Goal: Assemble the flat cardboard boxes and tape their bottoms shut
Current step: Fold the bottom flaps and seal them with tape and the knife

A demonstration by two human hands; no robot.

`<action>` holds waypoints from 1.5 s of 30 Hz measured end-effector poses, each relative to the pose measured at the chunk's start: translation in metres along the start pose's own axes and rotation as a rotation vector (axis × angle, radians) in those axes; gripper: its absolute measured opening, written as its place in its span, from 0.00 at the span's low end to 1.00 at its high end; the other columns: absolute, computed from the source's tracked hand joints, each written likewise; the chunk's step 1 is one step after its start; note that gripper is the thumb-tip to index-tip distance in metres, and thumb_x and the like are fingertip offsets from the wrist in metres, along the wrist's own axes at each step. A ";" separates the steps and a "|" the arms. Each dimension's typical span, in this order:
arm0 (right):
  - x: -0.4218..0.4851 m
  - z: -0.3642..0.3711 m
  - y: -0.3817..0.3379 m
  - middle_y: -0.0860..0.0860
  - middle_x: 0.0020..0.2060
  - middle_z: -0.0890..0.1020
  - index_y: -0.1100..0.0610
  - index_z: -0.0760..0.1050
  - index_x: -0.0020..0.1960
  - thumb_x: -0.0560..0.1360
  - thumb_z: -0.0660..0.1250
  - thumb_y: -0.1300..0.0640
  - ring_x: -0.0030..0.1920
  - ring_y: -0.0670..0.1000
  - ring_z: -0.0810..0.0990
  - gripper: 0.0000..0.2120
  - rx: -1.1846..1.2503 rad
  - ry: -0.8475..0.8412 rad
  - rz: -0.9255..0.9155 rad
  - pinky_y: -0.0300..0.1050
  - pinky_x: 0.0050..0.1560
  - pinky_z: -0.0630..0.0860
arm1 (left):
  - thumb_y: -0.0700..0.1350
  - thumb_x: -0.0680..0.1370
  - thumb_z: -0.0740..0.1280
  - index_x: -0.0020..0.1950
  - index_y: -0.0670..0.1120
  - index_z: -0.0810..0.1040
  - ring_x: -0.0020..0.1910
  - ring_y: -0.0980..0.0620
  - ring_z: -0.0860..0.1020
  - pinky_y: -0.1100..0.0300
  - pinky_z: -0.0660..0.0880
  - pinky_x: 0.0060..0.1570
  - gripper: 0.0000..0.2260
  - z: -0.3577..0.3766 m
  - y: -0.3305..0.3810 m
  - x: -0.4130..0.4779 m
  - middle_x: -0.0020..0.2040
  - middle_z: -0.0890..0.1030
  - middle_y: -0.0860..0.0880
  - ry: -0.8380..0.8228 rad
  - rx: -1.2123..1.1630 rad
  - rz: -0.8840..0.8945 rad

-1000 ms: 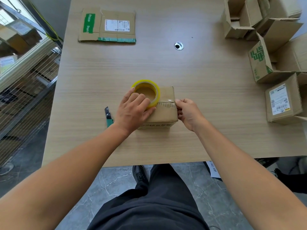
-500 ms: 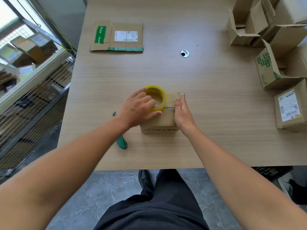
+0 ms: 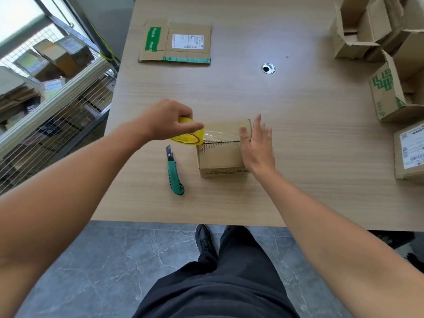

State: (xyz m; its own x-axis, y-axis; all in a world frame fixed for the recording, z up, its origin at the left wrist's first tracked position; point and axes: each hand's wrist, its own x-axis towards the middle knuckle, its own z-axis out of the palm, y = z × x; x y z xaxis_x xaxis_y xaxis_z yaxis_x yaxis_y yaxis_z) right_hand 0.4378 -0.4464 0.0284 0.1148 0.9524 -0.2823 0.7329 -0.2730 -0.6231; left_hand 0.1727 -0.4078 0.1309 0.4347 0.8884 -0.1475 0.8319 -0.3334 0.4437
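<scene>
Left of centre, the left hand (image 3: 165,120), knuckles up, has its grip round one yellow roll (image 3: 187,137). One green knife (image 3: 175,173) lies below it on the desk (image 3: 309,180). Tape (image 3: 220,133) stretches from the roll across the one box (image 3: 221,157) mid-frame. The right hand (image 3: 258,145), grip released and fingers straight, presses the box's right edge.

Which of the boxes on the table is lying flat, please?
The far-left box, with green tape and a white label: it alone is not folded up.
</scene>
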 end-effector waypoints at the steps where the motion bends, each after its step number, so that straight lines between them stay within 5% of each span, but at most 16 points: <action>1: 0.000 -0.001 -0.001 0.49 0.83 0.48 0.43 0.37 0.82 0.78 0.46 0.26 0.82 0.51 0.42 0.40 -0.066 -0.002 -0.024 0.62 0.78 0.49 | 0.61 0.77 0.69 0.36 0.47 0.79 0.33 0.49 0.74 0.55 0.69 0.33 0.19 0.000 0.000 -0.001 0.30 0.76 0.50 0.020 0.026 -0.020; 4: 0.002 -0.004 -0.004 0.50 0.83 0.47 0.42 0.36 0.82 0.75 0.49 0.24 0.82 0.51 0.41 0.44 -0.147 -0.026 -0.042 0.66 0.78 0.49 | 0.64 0.75 0.67 0.35 0.45 0.80 0.30 0.49 0.73 0.59 0.63 0.28 0.23 -0.003 -0.006 -0.009 0.28 0.75 0.49 0.073 0.233 -0.056; 10: 0.005 -0.005 -0.005 0.50 0.83 0.46 0.43 0.35 0.82 0.73 0.48 0.22 0.82 0.51 0.40 0.46 -0.219 -0.061 -0.047 0.67 0.78 0.50 | 0.66 0.76 0.65 0.38 0.49 0.78 0.33 0.50 0.74 0.59 0.62 0.29 0.21 0.023 -0.017 -0.030 0.30 0.75 0.53 -0.001 0.191 -0.184; 17: 0.014 -0.010 -0.004 0.50 0.83 0.45 0.44 0.32 0.81 0.71 0.44 0.20 0.82 0.52 0.41 0.48 -0.367 -0.140 -0.074 0.69 0.77 0.50 | 0.67 0.75 0.64 0.47 0.48 0.80 0.41 0.47 0.76 0.57 0.65 0.35 0.22 0.068 -0.024 -0.039 0.37 0.77 0.52 0.010 0.134 -0.344; 20: 0.012 -0.010 -0.006 0.51 0.83 0.44 0.45 0.32 0.81 0.74 0.45 0.22 0.82 0.53 0.40 0.46 -0.412 -0.139 -0.078 0.70 0.77 0.49 | 0.67 0.75 0.65 0.59 0.50 0.76 0.48 0.43 0.78 0.55 0.67 0.41 0.23 0.082 -0.020 -0.039 0.46 0.81 0.48 0.057 0.091 -0.410; 23: 0.006 -0.011 -0.015 0.55 0.82 0.44 0.46 0.33 0.81 0.80 0.45 0.30 0.82 0.58 0.40 0.38 -0.555 -0.019 -0.222 0.68 0.77 0.49 | 0.64 0.78 0.64 0.78 0.59 0.58 0.46 0.41 0.80 0.54 0.70 0.39 0.31 0.086 -0.014 -0.039 0.40 0.76 0.49 0.067 0.102 -0.360; 25: -0.004 -0.004 -0.020 0.57 0.82 0.48 0.48 0.40 0.83 0.83 0.48 0.40 0.82 0.59 0.45 0.33 -0.574 0.046 -0.421 0.66 0.77 0.52 | 0.64 0.80 0.61 0.79 0.67 0.49 0.45 0.43 0.80 0.55 0.69 0.38 0.32 0.085 -0.014 -0.037 0.42 0.79 0.48 0.046 0.161 -0.283; 29: -0.020 0.017 -0.012 0.52 0.83 0.41 0.45 0.42 0.83 0.83 0.43 0.36 0.82 0.53 0.38 0.32 -0.590 -0.104 -0.448 0.57 0.79 0.36 | 0.64 0.81 0.57 0.78 0.69 0.52 0.48 0.46 0.79 0.55 0.70 0.40 0.27 0.085 -0.017 -0.033 0.49 0.82 0.48 0.006 0.196 -0.213; 36: 0.029 0.006 -0.016 0.55 0.82 0.38 0.34 0.42 0.80 0.79 0.36 0.30 0.81 0.55 0.34 0.30 -0.629 -0.105 -0.515 0.56 0.79 0.33 | 0.67 0.80 0.56 0.77 0.71 0.52 0.52 0.46 0.80 0.54 0.71 0.46 0.26 0.072 -0.033 -0.007 0.52 0.84 0.47 -0.059 0.201 -0.202; 41: 0.064 -0.018 -0.028 0.54 0.83 0.43 0.45 0.43 0.83 0.82 0.44 0.34 0.82 0.53 0.37 0.33 -0.603 -0.135 -0.577 0.55 0.80 0.35 | 0.68 0.79 0.56 0.78 0.69 0.55 0.52 0.44 0.79 0.53 0.73 0.49 0.27 0.069 -0.039 0.026 0.51 0.83 0.46 0.004 0.215 -0.176; 45: 0.015 -0.025 -0.024 0.58 0.78 0.65 0.62 0.63 0.78 0.81 0.57 0.44 0.81 0.58 0.54 0.32 -0.261 0.129 -0.897 0.59 0.81 0.47 | 0.66 0.80 0.59 0.77 0.67 0.59 0.45 0.45 0.78 0.56 0.66 0.41 0.26 0.066 -0.041 0.034 0.40 0.78 0.48 0.048 0.234 -0.143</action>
State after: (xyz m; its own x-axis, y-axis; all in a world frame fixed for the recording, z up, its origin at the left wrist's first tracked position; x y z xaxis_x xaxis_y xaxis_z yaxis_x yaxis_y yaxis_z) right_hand 0.4385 -0.4218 0.0575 -0.5033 0.8044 0.3158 0.7089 0.5933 -0.3815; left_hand 0.1765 -0.3848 0.0498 0.2954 0.9436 -0.1494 0.9430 -0.2629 0.2039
